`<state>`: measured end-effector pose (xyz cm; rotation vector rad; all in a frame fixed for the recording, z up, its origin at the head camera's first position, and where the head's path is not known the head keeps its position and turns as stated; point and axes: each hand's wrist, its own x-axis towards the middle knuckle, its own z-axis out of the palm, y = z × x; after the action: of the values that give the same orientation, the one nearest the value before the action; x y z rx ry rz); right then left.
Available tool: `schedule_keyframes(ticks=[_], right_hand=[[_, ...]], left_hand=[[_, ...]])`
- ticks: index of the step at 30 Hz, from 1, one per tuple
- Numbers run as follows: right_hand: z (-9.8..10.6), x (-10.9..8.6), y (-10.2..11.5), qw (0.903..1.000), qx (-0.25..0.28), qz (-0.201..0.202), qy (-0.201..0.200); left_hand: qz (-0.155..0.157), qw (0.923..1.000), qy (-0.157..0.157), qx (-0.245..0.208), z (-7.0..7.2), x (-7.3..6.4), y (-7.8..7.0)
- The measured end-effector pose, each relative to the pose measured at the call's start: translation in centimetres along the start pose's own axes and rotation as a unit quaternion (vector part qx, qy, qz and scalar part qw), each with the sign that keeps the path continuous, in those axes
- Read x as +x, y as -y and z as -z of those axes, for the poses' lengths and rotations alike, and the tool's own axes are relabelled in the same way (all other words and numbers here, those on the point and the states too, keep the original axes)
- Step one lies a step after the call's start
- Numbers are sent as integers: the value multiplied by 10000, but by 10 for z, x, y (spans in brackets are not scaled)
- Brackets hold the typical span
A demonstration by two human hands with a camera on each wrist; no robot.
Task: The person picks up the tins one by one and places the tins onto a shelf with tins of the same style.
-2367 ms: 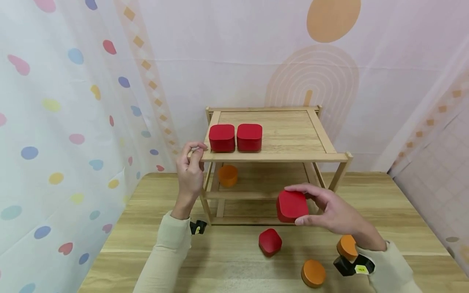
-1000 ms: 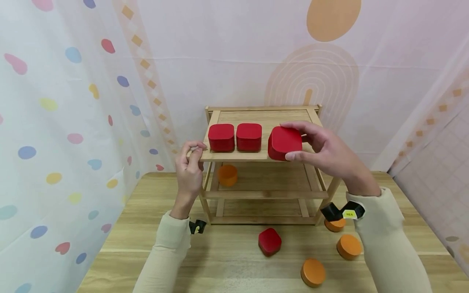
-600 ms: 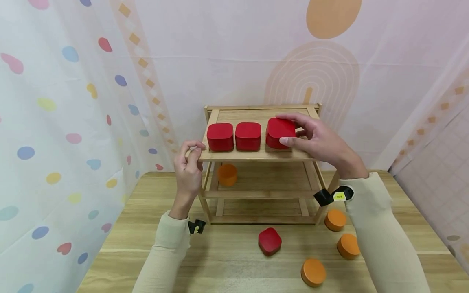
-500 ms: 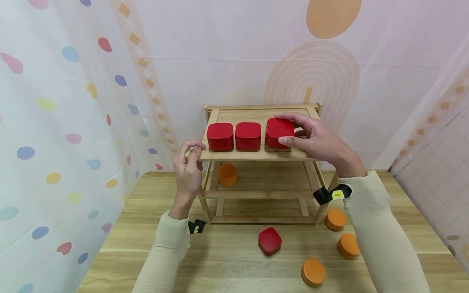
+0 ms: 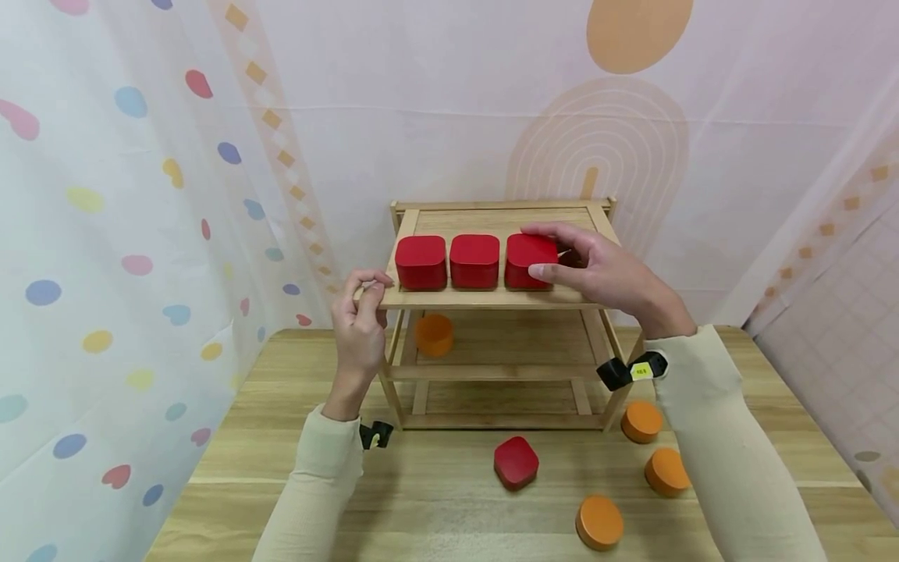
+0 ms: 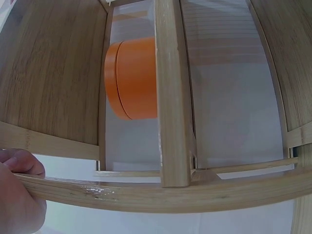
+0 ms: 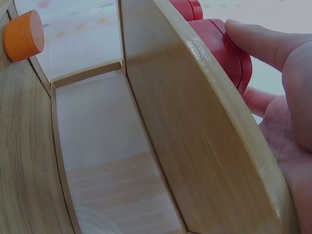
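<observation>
"Since half a second ago, the right hand (image 5: 609, 269) is easing the third box (image 5: 520, 254) left and nearer, narrowing its gap to the middle box (image 5: 474, 261)."

"Is it holding on?"

"Yes, thumb and fingers are pinching it from near and far, spreading only as wide as the box, presumably for keeping it square with the row. It's sitting near the front of the top shelf (image 5: 492, 221), on the right."

"And the left hand (image 5: 360, 328)?"

"Its fingers are curling over the rack's (image 5: 502, 372) near-left corner, probably steadying the frame."

"Which way is the third box pointing?"

"Its flat top is facing up, one side facing near, paralleling the shelf's edge. No clear long axis is showing."
</observation>
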<state>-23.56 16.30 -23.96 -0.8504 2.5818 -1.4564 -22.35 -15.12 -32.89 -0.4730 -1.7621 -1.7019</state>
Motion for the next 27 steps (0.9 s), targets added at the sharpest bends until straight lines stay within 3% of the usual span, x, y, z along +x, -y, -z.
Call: schedule_keyframes(ticks=[12, 27], right_hand=[[2, 1, 0, 9995, 150, -65, 262], [1, 2, -2, 9997, 136, 7, 203]], left_hand=[[-108, 9998, -50, -138, -2, 1, -1], [-64, 9997, -74, -222, -1, 1, 0]])
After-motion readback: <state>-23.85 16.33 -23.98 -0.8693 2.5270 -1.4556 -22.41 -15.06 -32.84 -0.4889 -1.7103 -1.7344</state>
